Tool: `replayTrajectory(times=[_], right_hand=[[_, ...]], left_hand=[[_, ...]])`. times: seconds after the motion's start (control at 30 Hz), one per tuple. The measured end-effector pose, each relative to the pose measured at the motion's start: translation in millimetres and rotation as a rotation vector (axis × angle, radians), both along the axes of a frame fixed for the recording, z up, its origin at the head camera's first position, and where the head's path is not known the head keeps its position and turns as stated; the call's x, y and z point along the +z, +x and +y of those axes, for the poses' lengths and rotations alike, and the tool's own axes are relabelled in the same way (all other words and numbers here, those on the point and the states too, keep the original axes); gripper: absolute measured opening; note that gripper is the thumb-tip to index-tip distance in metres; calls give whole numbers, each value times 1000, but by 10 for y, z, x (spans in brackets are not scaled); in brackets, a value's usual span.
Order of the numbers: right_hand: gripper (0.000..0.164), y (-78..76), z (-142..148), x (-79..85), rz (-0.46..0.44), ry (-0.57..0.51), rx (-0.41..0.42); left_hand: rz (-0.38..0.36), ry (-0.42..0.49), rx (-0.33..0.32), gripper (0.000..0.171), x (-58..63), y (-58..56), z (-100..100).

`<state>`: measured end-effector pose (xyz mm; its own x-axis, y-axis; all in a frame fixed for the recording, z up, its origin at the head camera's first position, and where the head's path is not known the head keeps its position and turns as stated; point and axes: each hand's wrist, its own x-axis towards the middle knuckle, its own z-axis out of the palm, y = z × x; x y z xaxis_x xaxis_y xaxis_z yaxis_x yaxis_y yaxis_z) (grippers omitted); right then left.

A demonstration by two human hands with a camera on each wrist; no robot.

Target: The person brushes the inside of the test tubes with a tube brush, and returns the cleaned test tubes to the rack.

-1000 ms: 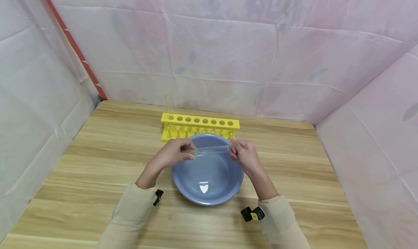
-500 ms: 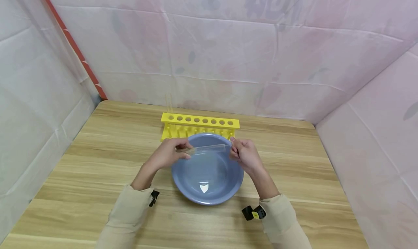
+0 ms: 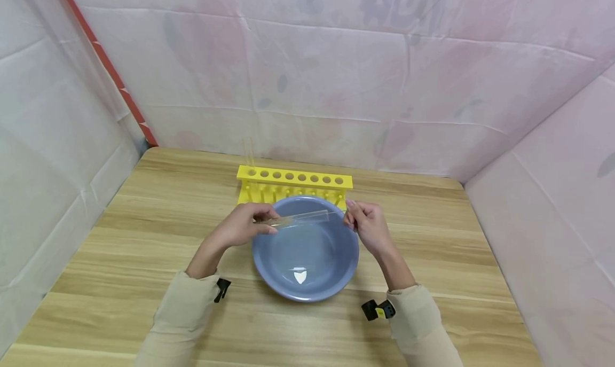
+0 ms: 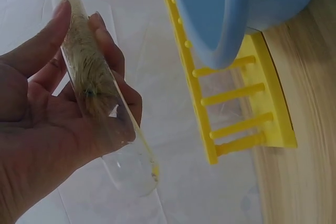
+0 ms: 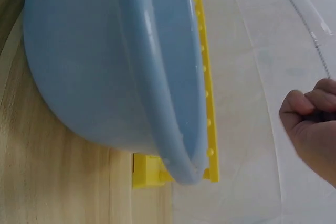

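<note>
My left hand (image 3: 242,225) holds a clear glass test tube (image 3: 307,217) by its closed end, tilted above the blue basin (image 3: 274,284). Inside the tube, in the left wrist view, sits the bristle head of a test tube brush (image 4: 86,61), level with my fingers. The brush's twisted wire (image 5: 304,19) comes out of the tube mouth in the right wrist view. My right hand (image 3: 369,225) grips the wire's far end with curled fingers, just off the basin's right rim. What lies inside that fist is hidden.
A yellow test tube rack (image 3: 307,178) stands right behind the basin, which overlaps its front. Another clear test tube (image 3: 248,153) stands upright in the rack's leftmost hole. Draped sheets (image 3: 312,78) wall the wooden table (image 3: 456,281) at the back and sides.
My left hand has moved left with the tube, and my right hand has drifted slightly right. More of the brush wire shows between the tube mouth and my right hand.
</note>
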<state>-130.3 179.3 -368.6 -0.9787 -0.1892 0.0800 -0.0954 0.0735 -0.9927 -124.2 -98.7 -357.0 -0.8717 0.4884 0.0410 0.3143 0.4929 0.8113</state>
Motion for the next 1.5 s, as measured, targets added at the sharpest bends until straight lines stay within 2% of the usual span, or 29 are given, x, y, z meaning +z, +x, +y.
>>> replayTrajectory(times=[0.27, 0.4, 0.47, 0.53, 0.83, 0.97, 1.03, 1.2, 1.3, 1.4, 1.5], right_hand=[[46, -16, 20, 89, -347, -218, -38], [44, -30, 62, 83, -423, -273, -46], [44, -31, 85, 66, -405, -259, -45], [45, -28, 106, 45, -349, -219, -39], [46, -15, 185, -28, -8, -79, -37], [46, -8, 209, -23, 25, -46, -42], [47, -5, 220, -8, -27, -62, -53], [47, -17, 245, 35, -249, -169, -78], [47, -31, 258, 44, -353, -217, -73], [47, -46, 270, 35, -429, -249, -76], [46, -58, 281, 20, -469, -273, -78]], left_hand=[[23, -46, 84, 17, -12, 34, -9], [23, -67, 110, 17, -17, 44, -17], [18, -67, 111, 18, -26, 43, -28], [11, -59, 102, 18, -38, 37, -43], [-14, -18, 42, 16, -46, 26, -130], [-24, -26, 33, 16, -37, 33, -142], [-17, -39, 38, 16, -36, 35, -141], [-4, -75, 67, 16, -50, 42, -145], [-2, -87, 81, 16, -69, 49, -155], [14, -89, 85, 16, -92, 55, -162], [36, -87, 88, 16, -105, 63, -162]])
